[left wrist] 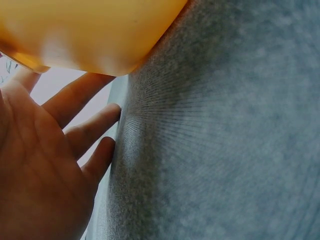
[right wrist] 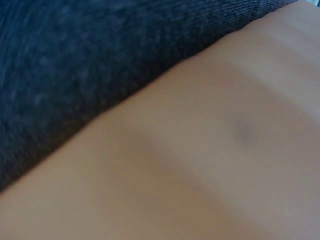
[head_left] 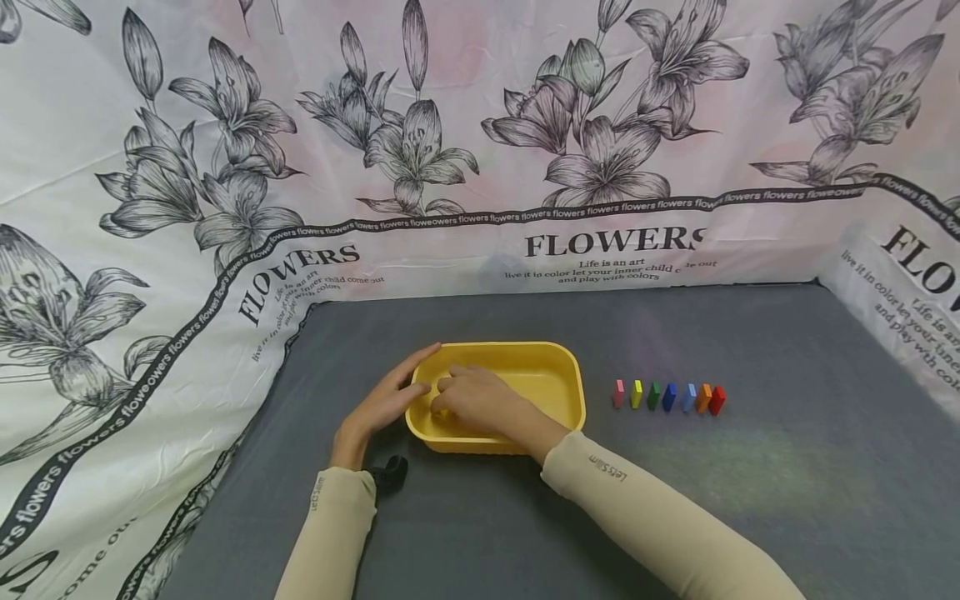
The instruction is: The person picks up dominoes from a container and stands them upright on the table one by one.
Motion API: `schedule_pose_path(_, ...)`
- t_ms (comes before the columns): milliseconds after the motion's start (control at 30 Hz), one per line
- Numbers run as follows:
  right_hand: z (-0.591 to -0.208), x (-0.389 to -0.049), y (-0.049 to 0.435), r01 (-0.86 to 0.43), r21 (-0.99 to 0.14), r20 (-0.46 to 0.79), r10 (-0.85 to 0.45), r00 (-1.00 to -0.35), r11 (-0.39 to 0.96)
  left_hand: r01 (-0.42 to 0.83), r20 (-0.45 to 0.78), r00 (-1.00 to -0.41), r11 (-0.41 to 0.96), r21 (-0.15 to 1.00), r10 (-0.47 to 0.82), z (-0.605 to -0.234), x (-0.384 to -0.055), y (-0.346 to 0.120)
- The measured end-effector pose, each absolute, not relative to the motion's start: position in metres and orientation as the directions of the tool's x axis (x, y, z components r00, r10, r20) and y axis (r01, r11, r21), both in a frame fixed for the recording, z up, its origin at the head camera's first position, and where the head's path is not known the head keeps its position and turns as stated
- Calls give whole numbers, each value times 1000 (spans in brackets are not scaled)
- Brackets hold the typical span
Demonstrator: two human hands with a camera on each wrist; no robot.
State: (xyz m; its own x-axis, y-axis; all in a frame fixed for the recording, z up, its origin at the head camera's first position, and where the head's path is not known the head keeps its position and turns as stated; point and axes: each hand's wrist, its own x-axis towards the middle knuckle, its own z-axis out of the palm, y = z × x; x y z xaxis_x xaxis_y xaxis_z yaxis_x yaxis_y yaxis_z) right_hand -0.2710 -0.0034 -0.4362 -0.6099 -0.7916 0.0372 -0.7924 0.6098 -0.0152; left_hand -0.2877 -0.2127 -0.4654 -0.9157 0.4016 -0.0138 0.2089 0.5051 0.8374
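Observation:
A yellow plastic tub sits on the dark table. My left hand lies along its left end, the fingers outstretched outside the wall and the thumb over the rim. In the left wrist view the spread fingers of that hand are beside the tub's side. My right hand reaches inside the tub near its left end, with bent fingers pointing down; I cannot tell whether they hold something. Bare skin of the right hand fills most of the right wrist view.
To the right of the tub, several small coloured blocks stand upright in a row, from pink to red. A black curved object lies by the left wrist. Flower-printed cloth hangs behind and at both sides of the table.

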Motion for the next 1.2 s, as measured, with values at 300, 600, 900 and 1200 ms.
schedule_pose_path(300,-429,-266,-9,-776,45,-22,-776,-631,629,219,-1,-910,483,848,415,-459,-284,-211)
schedule_pose_path(600,-430,-266,-12,-768,28,-26,-767,-641,640,210,-19,-900,471,857,436,-430,-268,-204)
schedule_pose_path(900,-432,-269,4,-770,-42,4,-771,-637,636,214,-13,-903,474,854,430,-456,-283,-208)
schedule_pose_path(1200,-424,-271,33,-715,-234,70,-722,-689,659,222,5,-910,477,850,414,-464,-286,-211)
